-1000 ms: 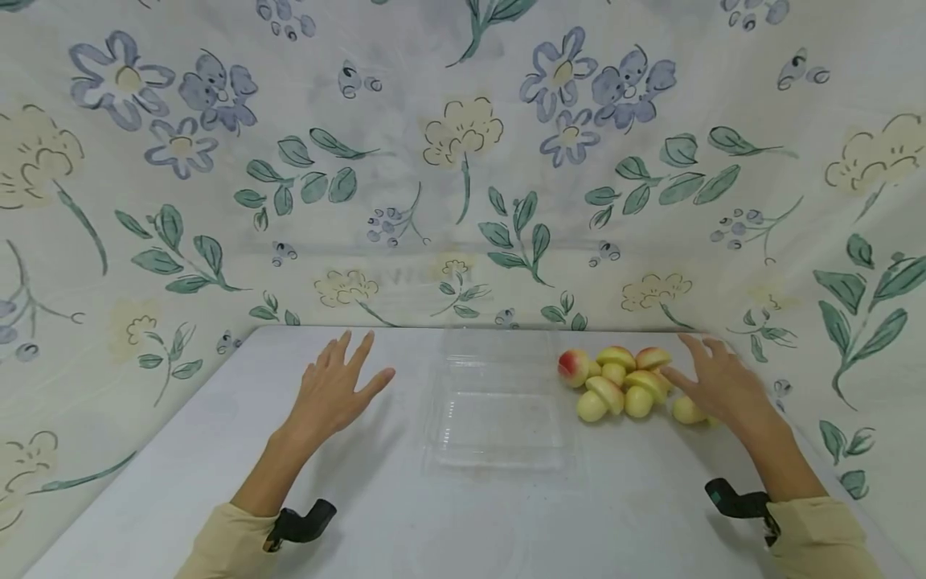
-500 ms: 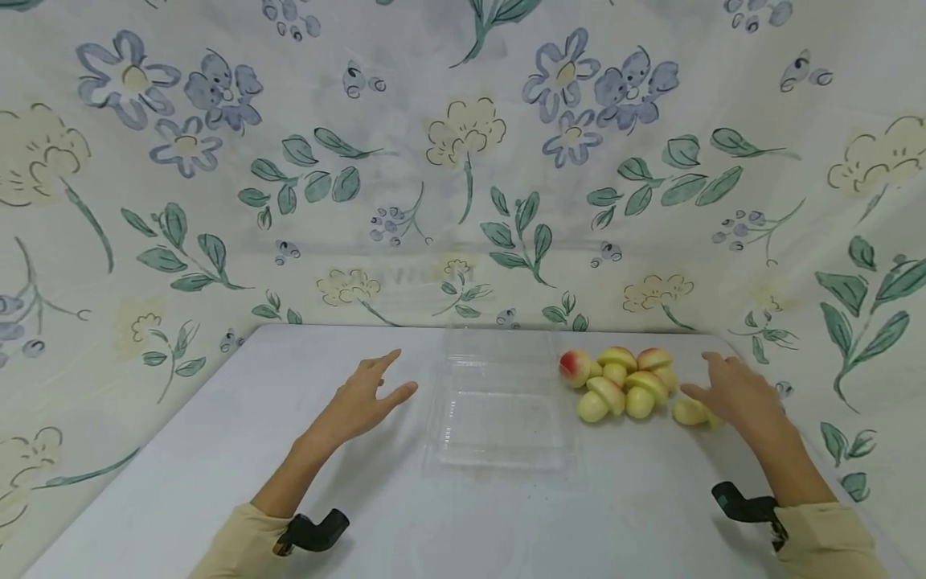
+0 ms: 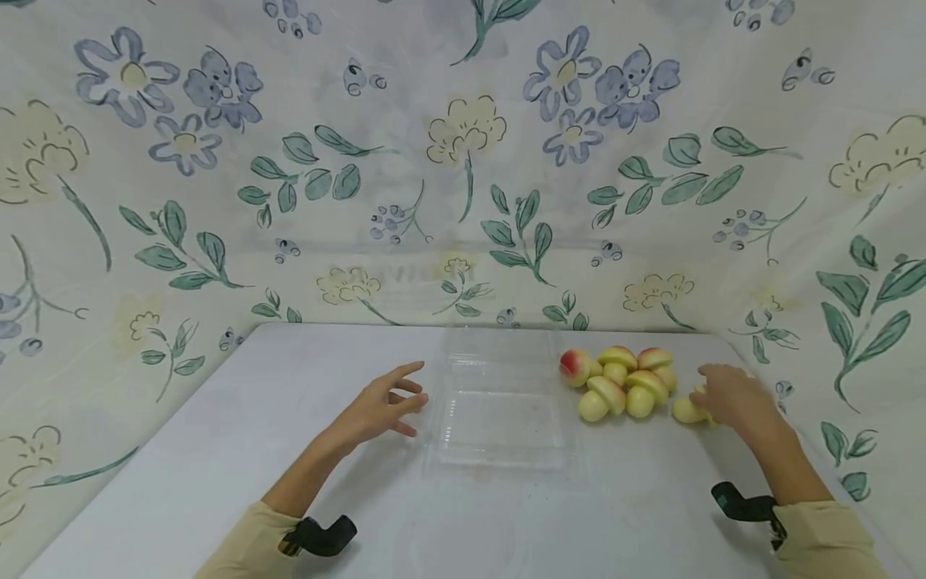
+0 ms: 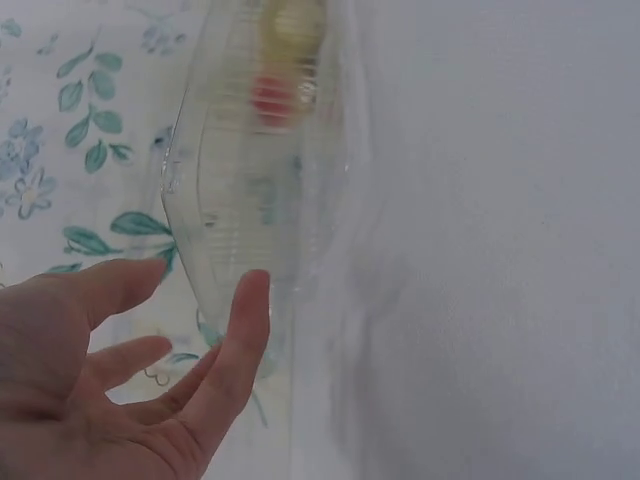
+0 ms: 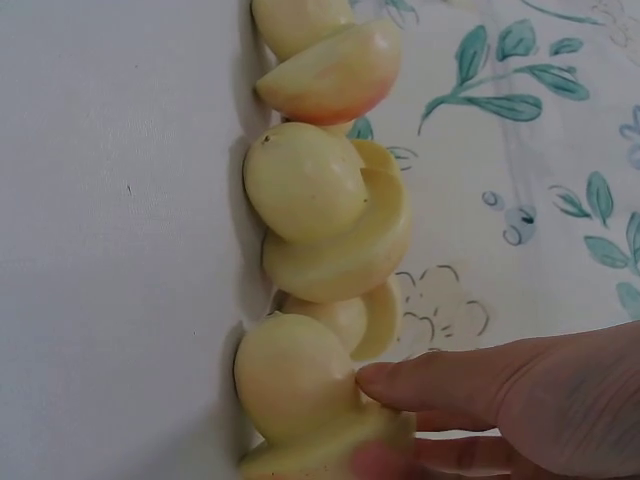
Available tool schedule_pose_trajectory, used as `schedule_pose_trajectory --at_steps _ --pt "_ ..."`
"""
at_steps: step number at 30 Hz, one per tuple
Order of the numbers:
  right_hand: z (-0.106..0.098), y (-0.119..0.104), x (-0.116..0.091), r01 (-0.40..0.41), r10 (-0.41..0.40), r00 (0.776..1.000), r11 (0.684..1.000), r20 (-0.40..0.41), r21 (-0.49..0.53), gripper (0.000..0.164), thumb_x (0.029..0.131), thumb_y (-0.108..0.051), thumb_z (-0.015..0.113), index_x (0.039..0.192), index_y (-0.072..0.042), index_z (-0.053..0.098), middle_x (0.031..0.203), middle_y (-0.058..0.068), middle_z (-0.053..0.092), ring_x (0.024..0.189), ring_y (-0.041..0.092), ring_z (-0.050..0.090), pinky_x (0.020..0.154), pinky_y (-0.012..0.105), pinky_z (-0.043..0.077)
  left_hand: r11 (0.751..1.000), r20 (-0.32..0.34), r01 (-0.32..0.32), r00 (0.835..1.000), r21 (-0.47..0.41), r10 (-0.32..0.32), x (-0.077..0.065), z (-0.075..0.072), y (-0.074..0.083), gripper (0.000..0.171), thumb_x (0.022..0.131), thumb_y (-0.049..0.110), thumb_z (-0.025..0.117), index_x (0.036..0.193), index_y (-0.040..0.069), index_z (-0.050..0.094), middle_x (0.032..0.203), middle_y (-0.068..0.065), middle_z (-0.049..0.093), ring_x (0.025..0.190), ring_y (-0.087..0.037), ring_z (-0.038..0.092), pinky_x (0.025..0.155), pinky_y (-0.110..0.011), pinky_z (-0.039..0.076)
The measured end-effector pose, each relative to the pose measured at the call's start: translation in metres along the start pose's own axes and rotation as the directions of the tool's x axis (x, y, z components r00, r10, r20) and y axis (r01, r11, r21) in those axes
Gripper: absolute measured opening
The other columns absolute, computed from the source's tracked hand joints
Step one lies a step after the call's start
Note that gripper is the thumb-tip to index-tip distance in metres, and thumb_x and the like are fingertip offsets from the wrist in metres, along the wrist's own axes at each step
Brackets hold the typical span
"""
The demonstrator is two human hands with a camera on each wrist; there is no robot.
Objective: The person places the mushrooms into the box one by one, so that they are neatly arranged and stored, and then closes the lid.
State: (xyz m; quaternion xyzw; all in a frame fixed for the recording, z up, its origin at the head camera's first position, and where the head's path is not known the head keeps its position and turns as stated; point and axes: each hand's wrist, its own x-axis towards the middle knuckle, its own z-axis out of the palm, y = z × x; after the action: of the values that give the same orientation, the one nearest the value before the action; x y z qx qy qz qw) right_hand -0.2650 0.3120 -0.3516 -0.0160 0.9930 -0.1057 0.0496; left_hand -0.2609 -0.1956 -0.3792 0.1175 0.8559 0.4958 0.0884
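Note:
A clear plastic clamshell box [image 3: 502, 464] lies with its lid spread open on the white table. My left hand [image 3: 383, 406] is at the box's left edge, its fingers relaxed and holding nothing; in the left wrist view the fingers [image 4: 245, 330] are just before the clear wall. To the right of the box sits a cluster of yellow mushroom-shaped pieces [image 3: 640, 402] with reddish caps. My right hand [image 3: 734, 398] pinches the separate mushroom-shaped piece [image 5: 295, 380] at the far right, thumb against it and fingers behind its cap. The palm partly hides that piece in the head view.
The white table [image 3: 463, 531] ends at a flowered cloth backdrop [image 3: 405, 209] behind the box. A black wrist camera [image 3: 325, 537] sits at the left sleeve, another black wrist camera [image 3: 743, 505] at the right.
My left hand has moved right toward the box and turned, its fingers less spread. My right hand has moved right and lower, drawing its fingers in around the far-right piece.

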Motion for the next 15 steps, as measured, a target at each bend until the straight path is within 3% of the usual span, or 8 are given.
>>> schedule_pose_trajectory --at_steps 5,10,12,15 --pt "0.0006 -0.0006 -0.0002 0.043 -0.044 0.997 0.999 -0.058 -0.022 0.05 0.089 -0.013 0.056 0.125 0.02 0.049 0.122 0.038 0.056 0.103 0.048 0.059 0.085 0.058 0.051 0.996 0.02 -0.036 0.999 -0.076 0.037 0.0012 0.0032 -0.0015 0.061 0.097 0.012 0.06 0.152 0.008 0.034 0.127 -0.027 0.054 0.104 -0.033 0.064 0.072 -0.037 0.064" --pt "0.0016 -0.0014 0.0 0.071 -0.073 0.993 0.997 -0.088 -0.025 0.036 0.086 -0.007 0.058 0.114 0.016 0.059 0.096 0.027 0.063 0.077 0.032 0.056 0.066 0.044 0.048 0.992 0.042 -0.043 0.998 -0.12 0.048 0.001 0.0049 -0.0017 0.059 0.097 0.007 0.059 0.15 0.004 0.036 0.124 -0.028 0.054 0.097 -0.029 0.065 0.073 -0.037 0.064" --pt "0.0024 -0.0005 -0.0001 0.078 -0.08 0.992 0.997 -0.094 -0.02 0.033 0.087 -0.004 0.057 0.114 0.014 0.06 0.098 0.027 0.064 0.081 0.034 0.058 0.067 0.045 0.049 0.99 0.054 -0.037 0.998 -0.139 0.045 0.0006 0.0056 -0.0017 0.058 0.096 0.006 0.059 0.15 0.003 0.036 0.123 -0.028 0.053 0.096 -0.028 0.065 0.073 -0.037 0.064" --pt "0.0038 0.0015 -0.0004 0.081 -0.083 0.993 0.997 -0.089 -0.019 0.036 0.088 -0.003 0.058 0.122 0.011 0.058 0.115 0.033 0.061 0.099 0.045 0.059 0.076 0.051 0.051 0.986 0.07 -0.026 0.997 -0.166 0.038 -0.0001 0.0067 -0.0013 0.059 0.096 0.004 0.058 0.15 0.001 0.035 0.122 -0.029 0.052 0.095 -0.028 0.064 0.074 -0.037 0.064"
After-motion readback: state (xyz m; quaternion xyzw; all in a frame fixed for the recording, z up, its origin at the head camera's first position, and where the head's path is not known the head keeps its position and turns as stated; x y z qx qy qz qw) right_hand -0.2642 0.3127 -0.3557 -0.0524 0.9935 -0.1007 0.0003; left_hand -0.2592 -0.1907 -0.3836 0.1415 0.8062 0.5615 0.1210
